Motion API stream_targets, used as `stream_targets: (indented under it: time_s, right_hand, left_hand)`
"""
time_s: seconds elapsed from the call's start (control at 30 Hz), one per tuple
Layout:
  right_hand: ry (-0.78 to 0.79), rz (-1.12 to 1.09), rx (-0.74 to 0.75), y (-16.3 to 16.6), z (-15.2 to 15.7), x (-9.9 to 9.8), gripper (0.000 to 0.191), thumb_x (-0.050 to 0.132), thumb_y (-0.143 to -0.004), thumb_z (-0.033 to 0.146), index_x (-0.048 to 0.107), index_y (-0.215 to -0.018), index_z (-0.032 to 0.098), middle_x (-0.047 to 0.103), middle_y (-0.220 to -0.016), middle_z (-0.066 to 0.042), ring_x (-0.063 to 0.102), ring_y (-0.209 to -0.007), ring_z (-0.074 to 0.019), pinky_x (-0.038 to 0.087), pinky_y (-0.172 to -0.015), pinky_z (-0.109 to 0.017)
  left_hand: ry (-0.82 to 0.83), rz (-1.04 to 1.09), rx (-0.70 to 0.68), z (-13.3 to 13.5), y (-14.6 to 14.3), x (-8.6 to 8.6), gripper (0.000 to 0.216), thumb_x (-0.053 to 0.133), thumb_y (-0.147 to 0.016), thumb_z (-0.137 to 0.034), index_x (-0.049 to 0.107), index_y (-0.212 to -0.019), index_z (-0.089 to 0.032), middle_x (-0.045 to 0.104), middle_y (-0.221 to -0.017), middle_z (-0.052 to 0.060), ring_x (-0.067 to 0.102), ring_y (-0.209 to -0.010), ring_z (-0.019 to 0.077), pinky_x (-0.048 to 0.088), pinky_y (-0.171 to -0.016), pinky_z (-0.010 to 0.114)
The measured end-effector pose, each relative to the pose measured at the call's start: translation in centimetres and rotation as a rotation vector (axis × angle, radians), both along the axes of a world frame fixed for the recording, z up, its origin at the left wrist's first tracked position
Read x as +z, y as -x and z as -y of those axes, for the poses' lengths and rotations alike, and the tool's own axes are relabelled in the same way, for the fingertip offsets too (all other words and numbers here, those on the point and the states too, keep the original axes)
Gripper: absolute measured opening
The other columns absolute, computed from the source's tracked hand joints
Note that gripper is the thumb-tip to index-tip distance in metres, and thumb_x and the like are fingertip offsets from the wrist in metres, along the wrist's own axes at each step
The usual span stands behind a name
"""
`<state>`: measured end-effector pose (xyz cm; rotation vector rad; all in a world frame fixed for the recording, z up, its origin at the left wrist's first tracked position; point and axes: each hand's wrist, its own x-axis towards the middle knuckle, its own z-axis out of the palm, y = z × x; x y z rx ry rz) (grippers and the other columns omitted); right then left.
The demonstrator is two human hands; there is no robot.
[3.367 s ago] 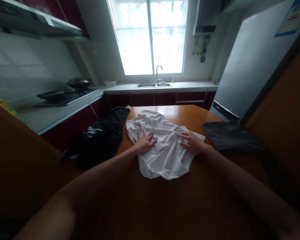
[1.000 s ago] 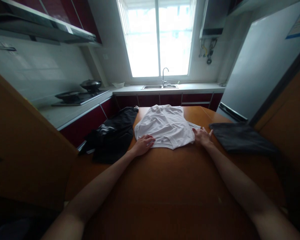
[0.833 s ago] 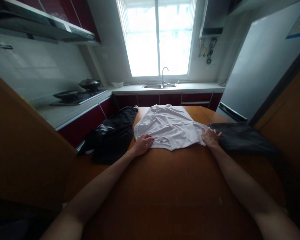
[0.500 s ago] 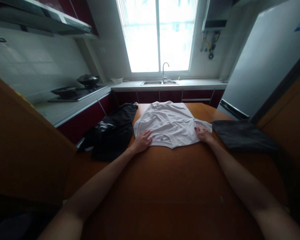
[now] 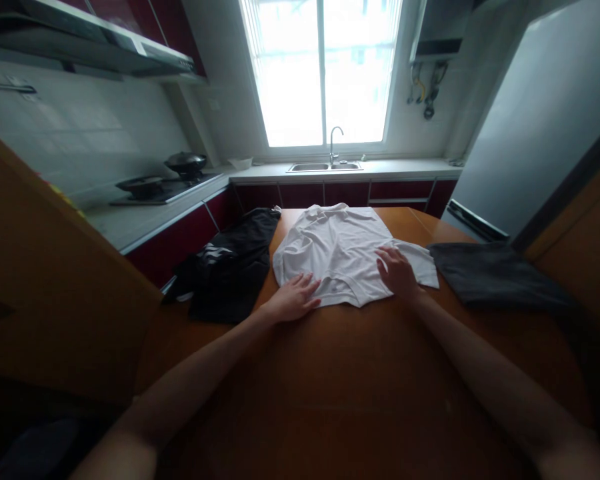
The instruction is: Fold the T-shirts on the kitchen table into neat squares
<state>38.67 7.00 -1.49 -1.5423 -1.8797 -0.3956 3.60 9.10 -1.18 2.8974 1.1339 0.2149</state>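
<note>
A: What is being hidden or cut off around the white shirt (image 5: 340, 250)?

B: Its near hem is partly being covered by both hands, and the far collar end is hard to make out against the glare from the window (image 5: 323, 73) behind it. The upper arms are being cut off by the bottom edge.

A: How are the hands being held?

B: The left hand (image 5: 294, 300) is being laid flat at the shirt's near left corner, fingers (image 5: 311, 283) spread and straight, nothing gripped. The right hand (image 5: 397, 272) is being pressed palm down on the shirt's near right part, fingers open, no cloth pinched.

A: And the shirt itself?

B: It is being kept spread on the orange tabletop (image 5: 350, 380), wrinkled, one sleeve sticking out to the right.

A: What is lying around it?

B: A black garment (image 5: 227, 263) is being draped over the tabletop's edge just left of the shirt, touching it or nearly so; which cannot be told. A dark grey cloth (image 5: 495, 277) is lying to the shirt's right, apart from the sleeve. Beyond the shirt, a sink (image 5: 325, 167) with a tap is being shown under the window.
</note>
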Motion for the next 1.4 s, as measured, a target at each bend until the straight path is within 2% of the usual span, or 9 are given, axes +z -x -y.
stream_targets:
  time_s: [0.13, 0.33, 0.53, 0.73, 0.87, 1.0, 1.1, 1.27, 1.4]
  right_hand:
    - [0.072, 0.041, 0.265, 4.4, 0.6, -0.4, 0.038, 0.043, -0.100, 0.028, 0.063, -0.132, 0.021, 0.059, -0.142, -0.011, 0.050, -0.134, -0.0266, 0.040, -0.113, -0.046]
    - [0.375, 0.046, 0.385, 4.0, 0.0, -1.9, 0.050, 0.048, -0.099, 0.043, 0.057, -0.144, 0.022, 0.046, -0.156, -0.011, 0.036, -0.148, -0.0310, 0.033, -0.120, -0.051]
    - [0.475, 0.060, 0.381, 3.9, 0.0, -1.8, 0.050, 0.047, -0.100, 0.047, 0.057, -0.143, 0.025, 0.045, -0.157, -0.011, 0.036, -0.148, -0.0302, 0.028, -0.121, -0.055]
    - [0.472, 0.062, 0.372, 4.0, 0.1, -1.7, 0.047, 0.046, -0.101, 0.044, 0.058, -0.142, 0.025, 0.047, -0.156, -0.010, 0.038, -0.147, -0.0283, 0.029, -0.121, -0.052]
    - [0.459, 0.063, 0.373, 3.9, 0.0, -2.0, 0.045, 0.046, -0.101, 0.042, 0.060, -0.140, 0.026, 0.048, -0.155, -0.010, 0.039, -0.147, -0.0281, 0.031, -0.120, -0.052]
    - [0.452, 0.055, 0.370, 3.8, -0.2, -2.2, 0.045, 0.046, -0.100, 0.042, 0.060, -0.140, 0.028, 0.049, -0.154, -0.008, 0.040, -0.146, -0.0271, 0.031, -0.121, -0.051]
    - [0.458, 0.050, 0.358, 3.7, -0.2, -2.4, 0.046, 0.046, -0.101, 0.043, 0.059, -0.141, 0.026, 0.048, -0.155, -0.009, 0.040, -0.146, -0.0270, 0.030, -0.121, -0.051]
    - [0.467, 0.031, 0.359, 3.7, -0.4, -2.8, 0.045, 0.048, -0.099, 0.042, 0.060, -0.140, 0.028, 0.048, -0.155, -0.008, 0.040, -0.146, -0.0276, 0.029, -0.121, -0.051]
    - [0.468, 0.037, 0.353, 3.7, -0.6, -2.8, 0.045, 0.048, -0.099, 0.043, 0.061, -0.140, 0.027, 0.048, -0.155, -0.009, 0.041, -0.146, -0.0281, 0.029, -0.121, -0.052]
  left_hand:
    - [0.014, 0.253, 0.132, 0.1, -0.9, 1.7, 0.045, 0.040, -0.103, -0.049, 0.062, -0.136, -0.027, 0.068, -0.131, 0.007, 0.065, -0.118, 0.0259, 0.048, -0.105, 0.038]
    - [-0.161, 0.510, 0.472, -7.3, 3.0, 1.7, 0.035, 0.052, -0.093, -0.025, 0.070, -0.123, -0.019, 0.057, -0.143, 0.012, 0.048, -0.138, 0.0320, 0.035, -0.118, 0.048]
    - [0.059, 0.513, 0.437, -10.9, 5.8, 0.3, 0.057, 0.053, -0.075, -0.011, 0.068, -0.130, -0.015, 0.070, -0.121, 0.009, 0.066, -0.112, 0.0230, 0.050, -0.104, 0.033]
    - [0.060, 0.428, 0.458, -11.2, 6.8, 1.9, 0.062, 0.052, -0.078, -0.014, 0.061, -0.139, -0.014, 0.067, -0.118, 0.010, 0.065, -0.104, 0.0211, 0.050, -0.100, 0.031]
    - [0.044, 0.196, 0.626, -10.7, 9.0, 3.1, 0.073, 0.059, -0.089, -0.036, 0.036, -0.158, -0.027, 0.054, -0.145, 0.018, 0.050, -0.132, 0.0388, 0.036, -0.110, 0.060]
    - [0.083, 0.044, 0.933, -10.2, 12.0, 2.8, 0.079, 0.057, -0.086, -0.067, 0.040, -0.155, -0.034, 0.024, -0.165, 0.019, 0.011, -0.149, 0.0560, 0.015, -0.104, 0.083]
    - [0.054, 0.051, 1.007, -10.1, 14.1, 2.1, 0.076, 0.052, -0.089, -0.066, 0.041, -0.155, -0.030, 0.029, -0.163, 0.020, 0.020, -0.148, 0.0527, 0.019, -0.107, 0.078]
    - [-0.076, 0.146, 0.979, -10.2, 15.6, 2.3, 0.049, 0.052, -0.094, -0.038, 0.060, -0.140, -0.024, 0.066, -0.131, 0.017, 0.061, -0.120, 0.0382, 0.045, -0.102, 0.053]
    - [-0.127, 0.217, 1.015, -10.4, 16.4, 3.4, 0.045, 0.043, -0.099, -0.031, 0.061, -0.139, -0.022, 0.069, -0.124, 0.016, 0.065, -0.112, 0.0334, 0.049, -0.097, 0.045]
